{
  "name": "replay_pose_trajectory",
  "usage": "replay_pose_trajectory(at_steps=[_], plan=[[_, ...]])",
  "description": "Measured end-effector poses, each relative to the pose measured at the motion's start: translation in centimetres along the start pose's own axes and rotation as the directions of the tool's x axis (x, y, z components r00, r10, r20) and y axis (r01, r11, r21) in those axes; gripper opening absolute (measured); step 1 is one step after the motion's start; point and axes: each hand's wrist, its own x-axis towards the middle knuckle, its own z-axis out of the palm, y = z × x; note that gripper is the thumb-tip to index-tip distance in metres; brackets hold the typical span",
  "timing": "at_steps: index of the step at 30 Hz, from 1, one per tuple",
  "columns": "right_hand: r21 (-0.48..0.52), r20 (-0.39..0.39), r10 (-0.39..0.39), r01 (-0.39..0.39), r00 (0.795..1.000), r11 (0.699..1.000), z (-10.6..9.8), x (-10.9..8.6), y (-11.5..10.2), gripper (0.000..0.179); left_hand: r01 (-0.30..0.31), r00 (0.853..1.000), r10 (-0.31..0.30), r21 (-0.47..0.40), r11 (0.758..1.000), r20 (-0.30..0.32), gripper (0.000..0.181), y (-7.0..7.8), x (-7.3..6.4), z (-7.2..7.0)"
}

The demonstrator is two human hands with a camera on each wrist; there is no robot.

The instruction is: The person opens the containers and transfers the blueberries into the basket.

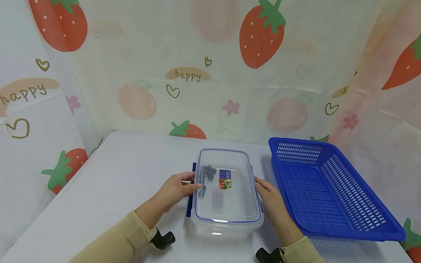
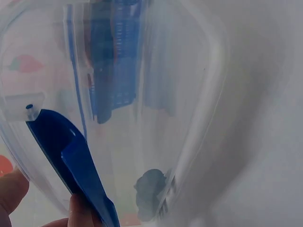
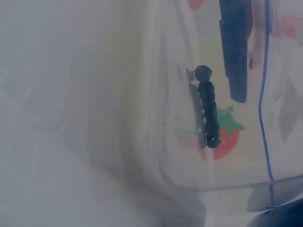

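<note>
Plastic box (image 1: pixel 238 206), left hand (image 1: pixel 175 190) pinching its edge (thumb atop), right hand (image 1: pixel 272 199) alongside, grip unclear

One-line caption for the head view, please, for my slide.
Left hand and right hand at opposite sides of a lidded clear container with dark round pieces inside, blue basket at right.

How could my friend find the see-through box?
On the white table, look left of the blue basket. Between the left hand and right hand is a clear lidded box. Unlike the basket, it is see-through, with a small label on top and dark round things inside.
</note>
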Motion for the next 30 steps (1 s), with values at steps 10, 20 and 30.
replay_pose_trajectory(at_steps=[10, 20, 30], plan=[[-0.037, -0.007, 0.011, -0.011, 1.0, 0.999, 0.2, -0.15, -0.34, 0.039, -0.007, 1.0, 0.007, 0.026, 1.0, -0.01, 0.056, 0.13, -0.22, 0.55], [-0.056, 0.011, -0.014, 0.015, 1.0, 0.998, 0.43, -0.36, -0.19, 0.046, -0.015, 0.999, 0.015, 0.023, 1.0, 0.028, 0.057, 0.41, -0.43, 0.74], [-0.032, 0.015, -0.069, 0.069, 0.998, 0.997, 0.57, -0.33, 0.23, 0.05, -0.021, 0.998, 0.023, -0.04, 0.999, 0.061, 0.057, 0.55, -0.56, 0.6]])
